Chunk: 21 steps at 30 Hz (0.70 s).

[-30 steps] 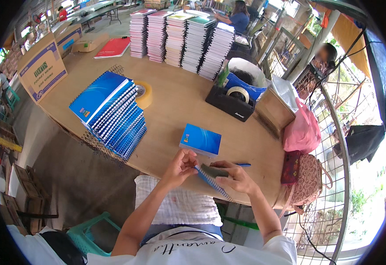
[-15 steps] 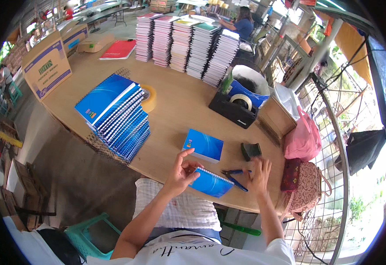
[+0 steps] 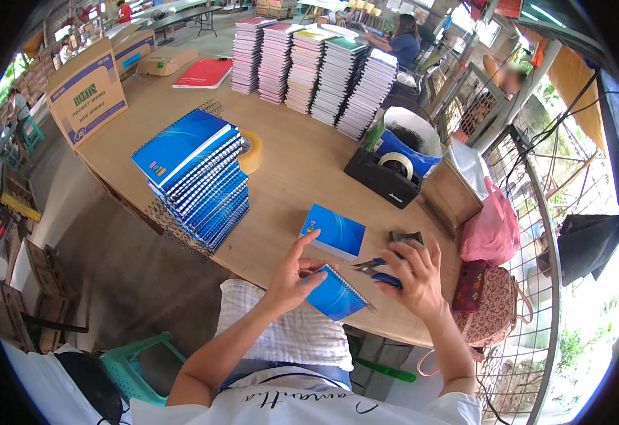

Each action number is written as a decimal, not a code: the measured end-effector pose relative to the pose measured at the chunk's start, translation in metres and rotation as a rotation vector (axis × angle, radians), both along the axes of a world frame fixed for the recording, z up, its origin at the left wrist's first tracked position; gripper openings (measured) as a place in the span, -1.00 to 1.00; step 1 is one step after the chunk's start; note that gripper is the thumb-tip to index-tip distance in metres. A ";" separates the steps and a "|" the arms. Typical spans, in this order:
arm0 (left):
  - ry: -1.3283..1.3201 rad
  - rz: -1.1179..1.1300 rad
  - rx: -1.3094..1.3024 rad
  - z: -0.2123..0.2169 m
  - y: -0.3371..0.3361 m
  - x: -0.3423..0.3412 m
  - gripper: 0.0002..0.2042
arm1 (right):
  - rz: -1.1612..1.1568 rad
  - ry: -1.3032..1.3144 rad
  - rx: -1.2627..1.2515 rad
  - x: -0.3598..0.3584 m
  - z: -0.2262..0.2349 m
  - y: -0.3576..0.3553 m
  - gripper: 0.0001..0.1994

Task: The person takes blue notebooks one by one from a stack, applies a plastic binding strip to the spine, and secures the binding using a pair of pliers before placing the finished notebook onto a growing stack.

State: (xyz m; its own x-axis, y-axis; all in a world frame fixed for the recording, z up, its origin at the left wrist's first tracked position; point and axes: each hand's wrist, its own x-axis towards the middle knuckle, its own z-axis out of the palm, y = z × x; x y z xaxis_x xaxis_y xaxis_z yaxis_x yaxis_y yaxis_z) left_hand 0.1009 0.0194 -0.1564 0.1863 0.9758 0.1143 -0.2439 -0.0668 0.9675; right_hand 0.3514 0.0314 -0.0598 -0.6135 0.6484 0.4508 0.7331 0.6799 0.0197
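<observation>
In my left hand (image 3: 294,281) is a small blue spiral notebook (image 3: 336,296), pinched at its upper left corner near the table's front edge. A length of wire coil runs along its upper right side and sticks out at the lower end. My right hand (image 3: 417,278) has its fingers curled around the blue handles of a pair of pliers (image 3: 386,279), whose jaws point left toward the notebook. Just beyond lies a short stack of small blue notebooks (image 3: 333,232). A dark block-shaped object (image 3: 404,236) is partly hidden behind my right fingers.
A leaning stack of larger blue spiral notebooks (image 3: 199,180) stands at left, beside a tape roll (image 3: 250,152). Tall notebook piles (image 3: 309,71) line the back. A black tape dispenser (image 3: 384,177), pink bag (image 3: 491,225) and patterned bag (image 3: 490,308) sit along the right.
My right hand has closed on the pliers, which lay on the table before, and their jaws have swung left. The notebook in my left hand has tilted more steeply. The whole view has shifted slightly.
</observation>
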 end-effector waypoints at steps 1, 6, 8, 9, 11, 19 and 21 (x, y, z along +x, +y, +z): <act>0.032 0.008 -0.001 0.002 0.000 0.000 -0.26 | 0.062 -0.087 0.113 -0.013 0.011 0.003 -0.54; 0.129 0.037 -0.026 0.007 -0.001 -0.004 -0.23 | 0.214 -0.282 0.357 -0.036 0.019 0.014 -0.58; 0.150 0.052 -0.014 0.006 0.000 -0.006 -0.24 | 0.246 -0.344 0.431 -0.039 0.020 0.016 -0.62; 0.176 0.051 -0.015 0.007 0.000 -0.007 -0.24 | 0.273 -0.351 0.439 -0.039 0.020 0.017 -0.64; 0.229 0.047 -0.017 0.010 -0.001 -0.008 -0.23 | 0.326 -0.364 0.457 -0.038 0.020 0.019 -0.66; 0.464 0.275 0.315 0.032 -0.020 -0.004 -0.61 | 0.096 0.243 -0.463 -0.027 0.014 0.001 -0.66; 0.748 0.448 0.691 0.073 -0.032 -0.027 -0.77 | 0.093 0.337 -0.324 -0.020 0.011 0.002 -0.65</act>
